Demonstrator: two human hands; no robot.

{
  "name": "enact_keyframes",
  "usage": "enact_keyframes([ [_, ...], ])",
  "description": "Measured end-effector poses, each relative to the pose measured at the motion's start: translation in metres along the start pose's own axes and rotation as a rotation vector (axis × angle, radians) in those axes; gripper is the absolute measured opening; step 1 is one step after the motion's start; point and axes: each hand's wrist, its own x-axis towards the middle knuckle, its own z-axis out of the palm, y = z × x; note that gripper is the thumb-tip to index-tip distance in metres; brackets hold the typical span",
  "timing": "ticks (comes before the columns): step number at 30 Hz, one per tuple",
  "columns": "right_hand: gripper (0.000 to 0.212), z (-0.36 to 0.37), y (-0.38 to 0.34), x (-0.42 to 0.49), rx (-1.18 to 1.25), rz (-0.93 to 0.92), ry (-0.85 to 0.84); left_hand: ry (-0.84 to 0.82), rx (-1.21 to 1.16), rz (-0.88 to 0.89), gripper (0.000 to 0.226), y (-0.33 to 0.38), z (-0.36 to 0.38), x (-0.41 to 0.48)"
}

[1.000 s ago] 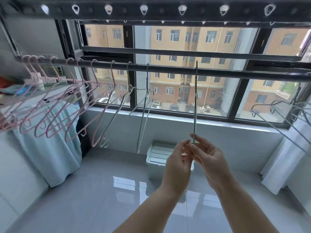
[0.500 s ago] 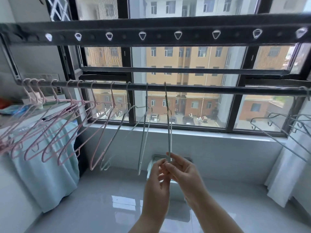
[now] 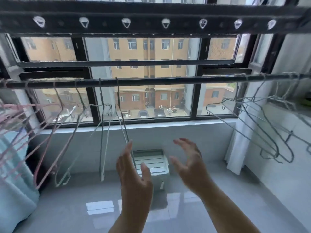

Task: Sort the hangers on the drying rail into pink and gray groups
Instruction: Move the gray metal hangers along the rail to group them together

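A dark drying rail runs across in front of the window. Several pink hangers hang bunched at its left end. Right of them hang three gray hangers; the rightmost gray hanger swings edge-on from the rail just above my left hand. That hand is open, its fingertips beside the hanger's lower end. My right hand is open too, fingers spread, holding nothing. More gray hangers hang at the rail's right end.
A second, perforated rail runs overhead. A pale lidded plastic box sits on the glossy floor under the window sill. A light blue cloth hangs at the left, a white curtain at the right.
Both hands slid the gray hanger left along the rail toward the other gray ones, then let go of it. Both hands are now open and apart.
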Motion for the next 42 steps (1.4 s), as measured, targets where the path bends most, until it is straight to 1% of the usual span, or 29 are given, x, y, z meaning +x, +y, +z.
enact_keyframes([
  [1, 0.046, -0.029, 0.011, 0.003, -0.108, -0.002, 0.13, -0.05, -0.049, 0.046, 0.056, 0.014, 0.015, 0.003],
  [3, 0.046, -0.088, 0.037, 0.008, -0.318, 0.028, 0.352, -0.222, -0.166, 0.083, 0.05, 0.039, 0.05, 0.005],
  [4, 0.047, -0.116, 0.051, 0.009, -0.416, 0.062, 0.414, -0.335, -0.217, 0.071, 0.049, 0.05, 0.07, 0.005],
  [5, 0.048, -0.139, 0.065, 0.009, -0.499, 0.105, 0.435, -0.447, -0.247, 0.053, 0.048, 0.061, 0.09, 0.003],
  [7, 0.051, -0.174, 0.093, 0.006, -0.583, 0.206, 0.39, -0.618, -0.262, 0.033, 0.046, 0.077, 0.13, -0.003],
  [8, 0.052, -0.185, 0.104, 0.004, -0.573, 0.27, 0.349, -0.676, -0.261, 0.034, 0.044, 0.084, 0.15, -0.007],
  [10, 0.055, -0.196, 0.124, 0.001, -0.465, 0.374, 0.261, -0.769, -0.241, 0.034, 0.044, 0.094, 0.185, -0.015],
  [12, 0.053, -0.196, 0.14, 0.002, -0.384, 0.378, 0.186, -0.849, -0.22, 0.004, 0.045, 0.102, 0.216, -0.021],
  [15, 0.047, -0.193, 0.153, 0.011, -0.241, 0.395, 0.132, -0.938, -0.205, -0.061, 0.049, 0.111, 0.25, -0.022],
  [17, 0.037, -0.19, 0.157, 0.02, -0.154, 0.395, 0.146, -0.967, -0.251, -0.103, 0.047, 0.116, 0.263, -0.02],
  [20, 0.024, -0.184, 0.157, 0.032, -0.002, 0.34, 0.211, -0.968, -0.354, -0.128, 0.04, 0.121, 0.271, -0.017],
  [23, 0.029, -0.177, 0.151, 0.043, 0.186, 0.291, 0.22, -0.911, -0.468, -0.12, 0.036, 0.125, 0.271, -0.009],
  [26, 0.031, -0.171, 0.143, 0.058, 0.342, 0.251, 0.208, -0.858, -0.524, -0.07, 0.037, 0.126, 0.27, 0.004],
  [28, 0.032, -0.168, 0.138, 0.069, 0.398, 0.221, 0.202, -0.83, -0.548, -0.067, 0.037, 0.126, 0.27, 0.015],
  [30, 0.031, -0.165, 0.134, 0.081, 0.4, 0.195, 0.202, -0.813, -0.561, -0.091, 0.037, 0.125, 0.269, 0.028],
  [34, 0.025, -0.159, 0.126, 0.099, 0.433, 0.169, 0.175, -0.812, -0.571, -0.154, 0.037, 0.12, 0.269, 0.048],
  [37, 0.022, -0.151, 0.123, 0.105, 0.491, 0.204, 0.13, -0.813, -0.532, -0.192, 0.038, 0.111, 0.266, 0.052],
  [40, 0.02, -0.141, 0.127, 0.097, 0.535, 0.275, 0.129, -0.808, -0.415, -0.156, 0.038, 0.092, 0.255, 0.044],
  [42, 0.024, -0.138, 0.134, 0.086, 0.549, 0.352, 0.182, -0.795, -0.293, -0.15, 0.046, 0.073, 0.241, 0.036],
])
